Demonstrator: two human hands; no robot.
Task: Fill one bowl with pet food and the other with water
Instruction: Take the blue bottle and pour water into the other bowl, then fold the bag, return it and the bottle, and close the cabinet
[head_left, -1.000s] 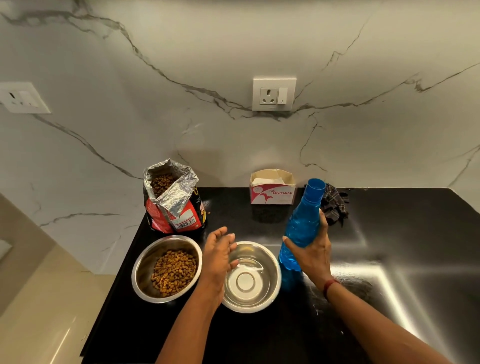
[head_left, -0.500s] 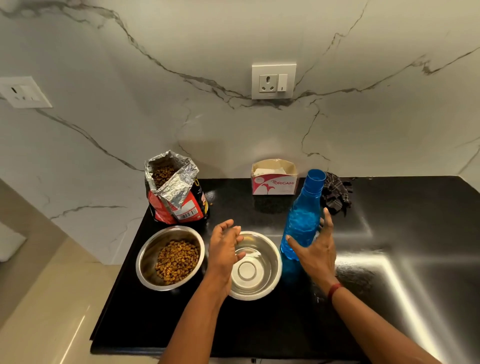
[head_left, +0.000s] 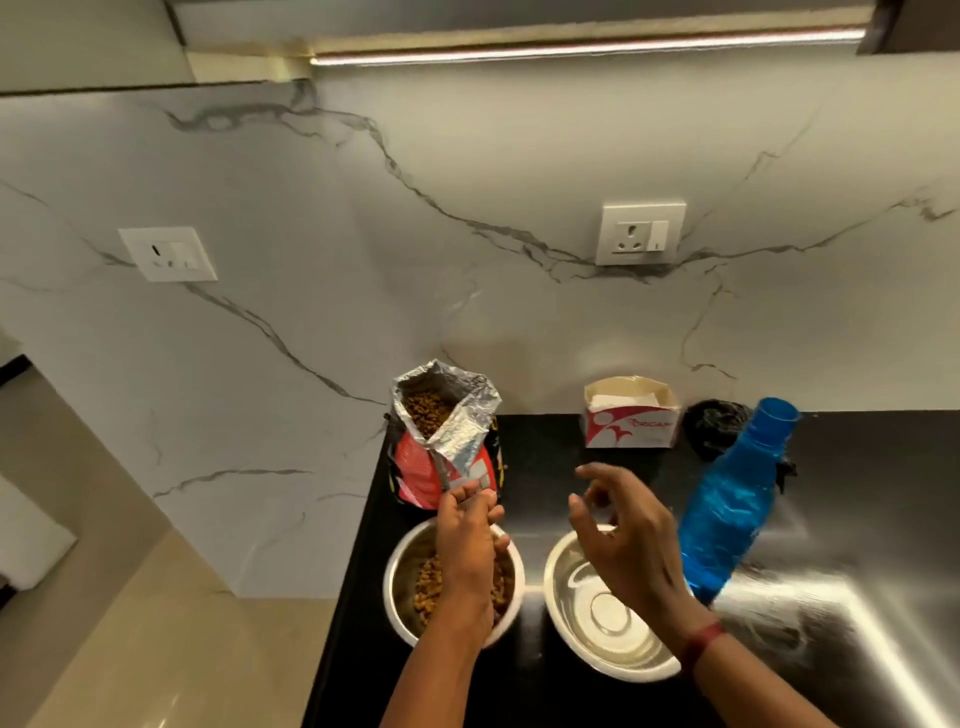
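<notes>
A steel bowl (head_left: 402, 587) with brown kibble sits at the counter's left edge. Right of it is a second steel bowl (head_left: 613, 644) with clear water in it. My left hand (head_left: 467, 540) reaches over the kibble bowl, and its fingers pinch the lower foil flap of the open red pet food bag (head_left: 447, 415), which stands behind that bowl. Over the water bowl's far rim hovers my right hand (head_left: 618, 535), fingers loosely curled and holding nothing. An uncapped blue water bottle (head_left: 727, 509) stands just right of that hand, untouched.
A white and red tissue box (head_left: 631, 421) and a dark crumpled cloth (head_left: 711, 426) sit against the marble wall. The black counter (head_left: 857, 467) runs to the right, and its left edge drops off beside the kibble bowl. Two wall sockets (head_left: 641, 234) are above.
My right hand let go of the blue bottle and moved left over the water bowl. My left hand left the water bowl and took hold of the food bag's flap. The view tilted upward.
</notes>
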